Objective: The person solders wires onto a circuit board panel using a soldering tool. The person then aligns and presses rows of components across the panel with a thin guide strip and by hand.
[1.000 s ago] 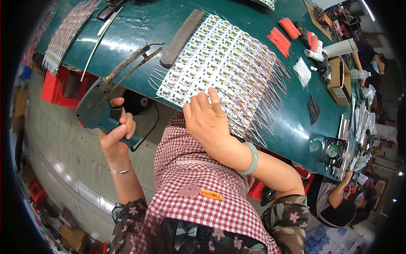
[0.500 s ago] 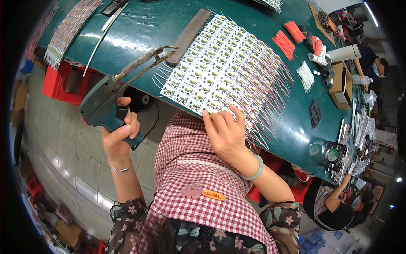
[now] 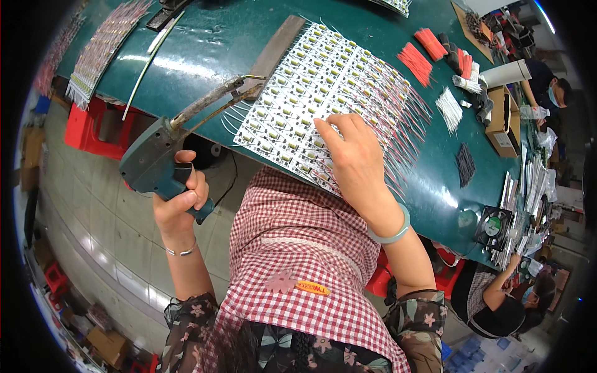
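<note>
Gripping the soldering gun in your left hand, you hold its tip at the near left edge of the board panel on the green table. Your right hand lies flat and open on the panel's near edge, fingers spread, closed on nothing. Red wires and a box sit farther right.
</note>
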Demonstrator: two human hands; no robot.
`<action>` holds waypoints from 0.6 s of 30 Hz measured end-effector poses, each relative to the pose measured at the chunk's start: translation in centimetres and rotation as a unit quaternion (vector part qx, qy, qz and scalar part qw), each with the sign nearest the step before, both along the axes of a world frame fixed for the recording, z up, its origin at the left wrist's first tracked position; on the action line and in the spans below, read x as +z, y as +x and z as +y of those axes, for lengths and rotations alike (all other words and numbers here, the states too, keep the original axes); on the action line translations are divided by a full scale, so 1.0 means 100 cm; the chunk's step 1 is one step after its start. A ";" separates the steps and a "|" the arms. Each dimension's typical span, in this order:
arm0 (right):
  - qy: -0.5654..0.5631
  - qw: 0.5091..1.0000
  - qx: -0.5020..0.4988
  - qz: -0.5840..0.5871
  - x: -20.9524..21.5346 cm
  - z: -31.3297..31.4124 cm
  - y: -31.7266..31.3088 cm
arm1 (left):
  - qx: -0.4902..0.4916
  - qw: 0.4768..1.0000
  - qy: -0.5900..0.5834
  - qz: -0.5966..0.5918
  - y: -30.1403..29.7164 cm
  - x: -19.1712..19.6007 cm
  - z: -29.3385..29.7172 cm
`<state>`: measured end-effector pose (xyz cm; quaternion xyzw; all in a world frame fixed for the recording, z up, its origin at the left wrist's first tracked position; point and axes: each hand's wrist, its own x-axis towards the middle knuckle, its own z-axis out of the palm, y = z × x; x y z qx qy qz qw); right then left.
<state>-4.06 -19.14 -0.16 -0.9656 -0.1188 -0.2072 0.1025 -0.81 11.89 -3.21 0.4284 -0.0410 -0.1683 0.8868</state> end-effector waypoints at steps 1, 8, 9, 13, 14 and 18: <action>-0.008 0.999 0.009 0.031 -0.003 -0.002 0.000 | -0.004 1.000 -0.003 -0.004 0.000 0.000 0.001; 0.048 0.998 0.025 0.016 -0.027 -0.009 -0.007 | -0.008 1.000 -0.008 0.013 0.002 -0.001 -0.003; 0.050 0.998 0.024 0.017 -0.027 -0.009 -0.008 | -0.009 1.000 -0.007 0.014 0.002 -0.001 -0.004; 0.068 0.997 0.017 0.017 -0.027 -0.008 -0.013 | -0.012 1.000 -0.002 0.001 0.001 -0.001 -0.007; 0.069 0.997 0.018 0.017 -0.027 -0.008 -0.014 | -0.016 1.000 0.001 -0.006 0.001 -0.001 -0.008; 0.080 0.996 0.010 0.026 -0.021 -0.005 -0.015 | -0.026 1.000 0.003 -0.009 -0.001 0.000 -0.017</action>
